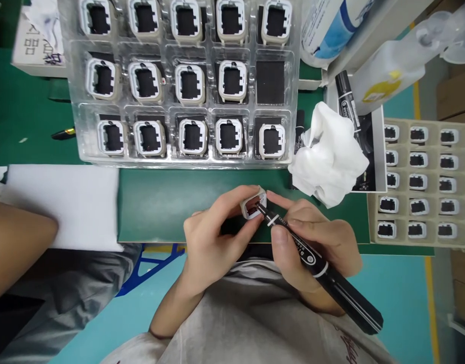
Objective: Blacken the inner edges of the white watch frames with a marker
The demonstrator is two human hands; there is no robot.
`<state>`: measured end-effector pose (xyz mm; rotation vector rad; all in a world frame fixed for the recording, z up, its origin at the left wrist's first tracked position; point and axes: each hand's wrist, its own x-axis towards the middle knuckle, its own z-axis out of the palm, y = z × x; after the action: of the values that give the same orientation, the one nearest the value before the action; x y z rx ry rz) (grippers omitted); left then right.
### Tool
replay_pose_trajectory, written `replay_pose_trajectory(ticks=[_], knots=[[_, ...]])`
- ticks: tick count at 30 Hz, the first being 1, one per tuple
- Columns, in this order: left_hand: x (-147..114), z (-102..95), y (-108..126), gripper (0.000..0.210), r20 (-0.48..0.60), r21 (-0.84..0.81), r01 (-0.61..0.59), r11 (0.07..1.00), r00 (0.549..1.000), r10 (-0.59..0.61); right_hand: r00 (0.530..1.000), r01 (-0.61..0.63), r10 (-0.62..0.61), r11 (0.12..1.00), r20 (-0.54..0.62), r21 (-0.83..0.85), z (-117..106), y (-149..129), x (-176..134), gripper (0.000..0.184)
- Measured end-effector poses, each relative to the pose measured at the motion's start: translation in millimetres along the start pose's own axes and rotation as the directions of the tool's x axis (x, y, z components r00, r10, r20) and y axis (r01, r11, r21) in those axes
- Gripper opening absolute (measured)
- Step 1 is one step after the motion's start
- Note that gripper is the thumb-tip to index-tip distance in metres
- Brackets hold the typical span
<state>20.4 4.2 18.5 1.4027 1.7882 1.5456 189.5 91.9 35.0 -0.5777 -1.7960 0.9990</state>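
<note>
Between the thumb and fingers of my left hand (213, 242) is a small white watch-case-like frame (246, 208), tilted, with an open middle. My right hand (311, 237) grips a black marker pen (311, 258), its tip inside the frame's opening and apparently against the inner edge. My right index finger stretches out near the frame's right side. Just beyond my hands lies a clear plastic tray (186, 163) holding similar white frames in its compartments, one frame per pocket. One pocket (270, 82) at the right of its middle row shows only a black base.
A crumpled white tissue (329, 156) lies by an open white box (380, 151) with another marker (346, 98). Further right sits a beige tray (401, 237) of frames. Bottles (391, 71) stand behind. At left are a white cloth (65, 207) and another person's arm (15, 242).
</note>
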Motion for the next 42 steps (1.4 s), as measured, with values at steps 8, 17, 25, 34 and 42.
replay_pose_trajectory(ticks=[8,17,25,34,42], knots=[[-1.0,1.3,0.6,0.046,-0.015,0.082,-0.038,0.996,0.999,0.039,1.000,0.007,-0.008,0.998,-0.026,-0.066,6.3,-2.1,2.2,0.040],[-1.0,0.4,4.4,0.047,-0.010,0.116,-0.038,0.992,0.999,0.039,0.995,0.099,-0.099,0.994,-0.006,-0.036,2.7,2.0,8.9,0.043],[-1.8,-0.1,3.3,0.045,-0.013,0.129,-0.035,0.991,0.999,0.037,0.990,0.135,-0.138,0.989,-0.040,-0.059,5.1,5.7,11.3,0.039],[-4.4,0.4,-0.5,0.045,-0.021,0.153,-0.056,0.987,0.998,0.060,0.994,0.078,-0.083,0.995,-0.077,-0.064,8.0,2.2,9.2,0.035],[-0.3,-0.1,4.1,0.033,0.019,0.206,-0.066,0.976,0.998,0.064,0.996,0.001,0.000,1.000,-0.090,0.010,9.1,5.5,3.4,0.037]])
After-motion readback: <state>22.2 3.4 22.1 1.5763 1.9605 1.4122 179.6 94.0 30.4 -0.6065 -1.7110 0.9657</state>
